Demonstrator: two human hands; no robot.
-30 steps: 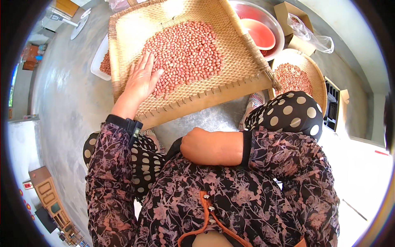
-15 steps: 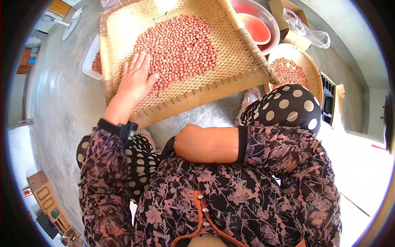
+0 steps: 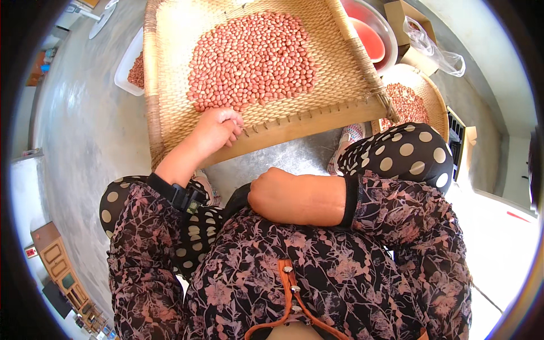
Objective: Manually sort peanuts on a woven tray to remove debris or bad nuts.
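Note:
A shallow woven tray (image 3: 334, 73) lies in front of me, tilted a little. Reddish-skinned peanuts (image 3: 255, 62) are spread in one layer over its middle. At the tray's near rim, just below the peanuts, my left hand (image 3: 218, 129) has its fingers curled inward; whatever they may pinch is hidden. My right hand (image 3: 272, 195) rests as a fist in my lap, with dark cloth (image 3: 238, 199) beside its knuckles. Its fingertips are out of sight, so I cannot make out what is inside.
Behind the tray's left side stands a white tub (image 3: 126, 71) with more peanuts. To the far right are a metal basin (image 3: 389, 34) holding a red bowl (image 3: 368, 39), and a cardboard box (image 3: 399, 11) with a clear plastic bag (image 3: 433, 48). A round basket (image 3: 436, 99) of peanuts sits by my right knee.
My left hand has drawn back from the peanuts to the tray's near rim, and its spread fingers have curled. The peanuts' left edge is more even. My right hand stays a fist.

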